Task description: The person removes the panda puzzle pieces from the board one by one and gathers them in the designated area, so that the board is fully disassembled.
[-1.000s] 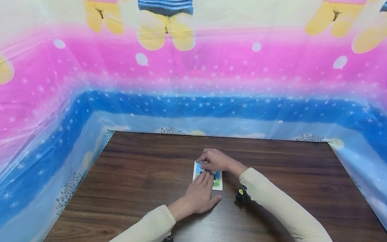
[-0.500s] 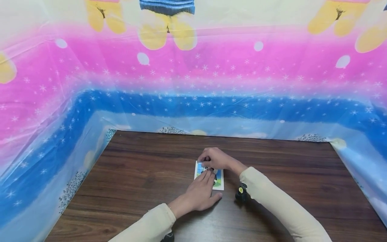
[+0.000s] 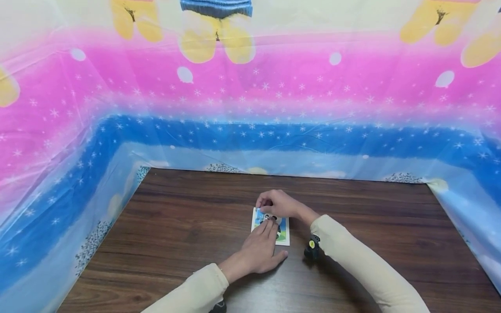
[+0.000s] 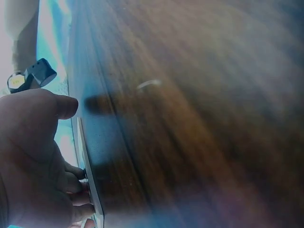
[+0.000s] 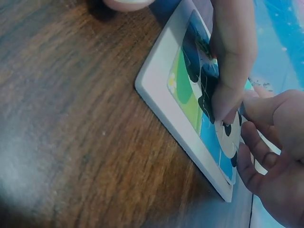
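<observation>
A small panda jigsaw puzzle (image 3: 282, 236) with a white border lies on the table, and cut lines between its pieces show in the right wrist view. My left hand (image 3: 258, 252) rests across it with straight fingers pressing the picture, the thumb spread out on the table. At the puzzle's far left corner, my right hand (image 3: 279, 204) pinches with curled fingers and thumb. Seen from the right wrist, the right fingers (image 5: 251, 171) touch the picture beside the panda's head (image 5: 227, 135). Whether a loose piece sits between those fingertips is hidden.
The dark wood-grain table (image 3: 176, 217) reaches to a printed cloth (image 3: 235, 134) in pink and blue, hung along its back and sides. A black wrist camera (image 3: 312, 248) hangs under the right wrist, just above the tabletop.
The right fingers have shifted slightly up, uncovering more of the panda's head. The left hand stays pressed on the puzzle.
</observation>
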`<act>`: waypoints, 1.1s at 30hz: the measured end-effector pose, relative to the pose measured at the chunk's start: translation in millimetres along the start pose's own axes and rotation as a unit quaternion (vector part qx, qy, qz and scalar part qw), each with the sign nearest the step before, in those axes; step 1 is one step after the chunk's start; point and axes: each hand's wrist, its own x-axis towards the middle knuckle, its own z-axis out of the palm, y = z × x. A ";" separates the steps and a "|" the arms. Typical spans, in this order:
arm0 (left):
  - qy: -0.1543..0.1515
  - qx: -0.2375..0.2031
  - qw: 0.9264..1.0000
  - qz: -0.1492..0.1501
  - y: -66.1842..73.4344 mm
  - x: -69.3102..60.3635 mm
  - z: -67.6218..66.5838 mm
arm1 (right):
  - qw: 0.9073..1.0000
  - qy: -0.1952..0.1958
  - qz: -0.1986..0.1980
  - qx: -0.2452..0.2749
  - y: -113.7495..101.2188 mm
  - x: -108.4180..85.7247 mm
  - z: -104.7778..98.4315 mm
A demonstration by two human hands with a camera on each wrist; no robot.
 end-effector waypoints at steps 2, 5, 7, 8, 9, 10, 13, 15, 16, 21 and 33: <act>-0.003 -0.005 1.000 -0.002 0.4 0.1 -0.1 | 1.000 -0.006 -0.006 0.001 1.6 0.4 -0.6; -0.009 -0.007 1.000 -0.008 1.1 1.1 -0.6 | 1.000 -0.019 -0.018 0.002 4.1 0.5 -1.9; -0.008 -0.005 1.000 -0.010 2.0 2.0 -1.0 | 0.999 -0.024 -0.026 0.002 5.7 -0.2 -3.1; -0.004 -0.003 1.000 -0.011 2.7 2.6 -1.2 | 0.999 -0.025 -0.024 0.003 6.4 -0.8 -3.6; 0.000 -0.001 1.000 -0.013 3.5 3.2 -1.0 | 0.999 -0.024 -0.023 0.005 6.9 -1.4 -4.2; 0.004 0.003 1.000 -0.015 4.6 3.6 -1.1 | 0.999 -0.023 -0.021 0.007 7.5 -2.1 -4.9; 0.011 0.008 1.000 -0.027 8.3 4.5 0.4 | 0.999 -0.020 -0.022 0.015 8.5 -4.4 -6.6; 0.008 0.011 0.999 -0.036 10.7 4.7 2.0 | 0.999 -0.020 -0.026 0.019 8.7 -5.5 -7.5; 0.004 0.012 0.999 -0.040 12.0 4.6 2.2 | 0.999 -0.021 -0.028 0.021 8.8 -6.1 -7.9; -0.007 0.018 0.999 -0.039 14.4 4.2 1.0 | 0.999 -0.019 -0.028 0.024 8.1 -8.0 -8.8; 0.010 0.046 0.999 -0.023 13.1 7.4 -0.4 | 1.000 -0.002 -0.021 0.014 12.0 -7.2 -9.6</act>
